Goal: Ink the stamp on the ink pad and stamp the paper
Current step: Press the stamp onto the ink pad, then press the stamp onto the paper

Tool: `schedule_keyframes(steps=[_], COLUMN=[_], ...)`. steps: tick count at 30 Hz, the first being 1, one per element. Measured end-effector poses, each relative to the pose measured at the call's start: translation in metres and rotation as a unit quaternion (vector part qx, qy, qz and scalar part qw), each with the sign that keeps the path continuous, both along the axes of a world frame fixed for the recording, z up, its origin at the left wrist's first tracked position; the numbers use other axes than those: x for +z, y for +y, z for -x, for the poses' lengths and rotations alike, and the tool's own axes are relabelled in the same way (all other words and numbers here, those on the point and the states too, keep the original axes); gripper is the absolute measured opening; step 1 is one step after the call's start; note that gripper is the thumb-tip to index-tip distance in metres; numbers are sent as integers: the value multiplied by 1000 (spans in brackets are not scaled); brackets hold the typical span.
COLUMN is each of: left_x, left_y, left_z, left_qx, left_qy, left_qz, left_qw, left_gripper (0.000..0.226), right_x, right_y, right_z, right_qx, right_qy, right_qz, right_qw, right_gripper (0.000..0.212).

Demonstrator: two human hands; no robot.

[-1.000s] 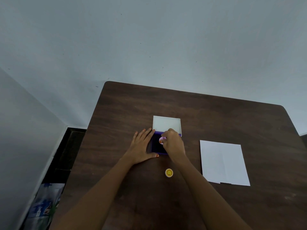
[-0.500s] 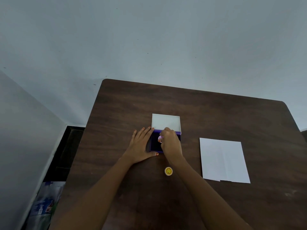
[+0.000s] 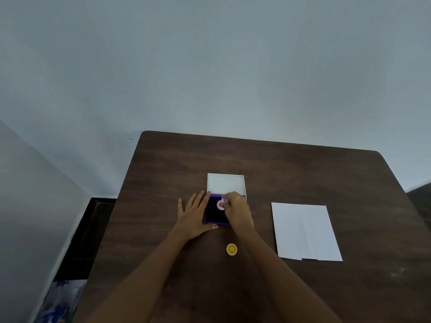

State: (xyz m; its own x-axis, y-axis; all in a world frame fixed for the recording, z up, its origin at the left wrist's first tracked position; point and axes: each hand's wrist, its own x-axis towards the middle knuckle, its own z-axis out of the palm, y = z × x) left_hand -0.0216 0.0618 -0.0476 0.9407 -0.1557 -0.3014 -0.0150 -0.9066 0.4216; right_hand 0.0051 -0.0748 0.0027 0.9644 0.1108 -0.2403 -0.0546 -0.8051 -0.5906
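Note:
A small pink round stamp is pinched in my right hand and rests on the dark purple ink pad. The pad's white lid stands open behind it. My left hand lies flat on the table against the pad's left side, fingers spread, thumb along its front edge. A white sheet of paper lies to the right of the pad, apart from both hands.
A small yellow round cap with a smiley lies on the brown table in front of the pad, between my forearms. A wall stands behind the table. A dark gap and a colourful bag are on the floor at the left.
My right hand has shifted slightly on the pad so the pink stamp now shows more. The left hand stays beside the pad. The view has drifted a little.

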Motion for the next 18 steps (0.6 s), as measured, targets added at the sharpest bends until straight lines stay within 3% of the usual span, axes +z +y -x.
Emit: schedule_keyframes(steps=[2, 3, 4, 6, 7, 9, 11, 13, 16, 18], left_x=[4, 6, 8, 10, 11, 14, 17, 22, 24, 22], left_y=[-1, -3, -5, -11, -15, -25, -41, -61, -98, -121], left_z=[-1, -2, -3, -4, -4, -6, -8, -12, -16, -16], left_qx=[2, 5, 6, 6, 10, 26, 34, 9, -44, -65], left_qy=[5, 6, 4, -10, -22, -55, -86, -103, -108, -103], left_qz=[-13, -19, -28, -42, -43, -28, 3, 23, 33, 32], left_qw=[1000, 1000, 1000, 999, 999, 998, 996, 994, 993, 992], left_gripper=[100, 101, 101, 99, 96, 87, 74, 58, 48, 51], right_x=[2, 4, 7, 15, 19, 25, 28, 31, 34, 35], right_y=[-14, -22, -32, -50, -60, -78, -94, -109, -133, -149], right_z=[4, 6, 7, 8, 9, 11, 14, 15, 15, 15], right_qx=[-131, -202, -267, -356, -376, -384, -376, -363, -361, -366], right_qy=[-6, 17, 66, 184, 223, 265, 271, 266, 246, 218], right_qz=[-144, -232, -341, -561, -624, -679, -703, -717, -712, -692], right_qw=[981, 951, 899, 724, 647, 567, 539, 533, 549, 582], right_gripper=[24, 26, 27, 26, 23, 15, 11, 11, 12, 12])
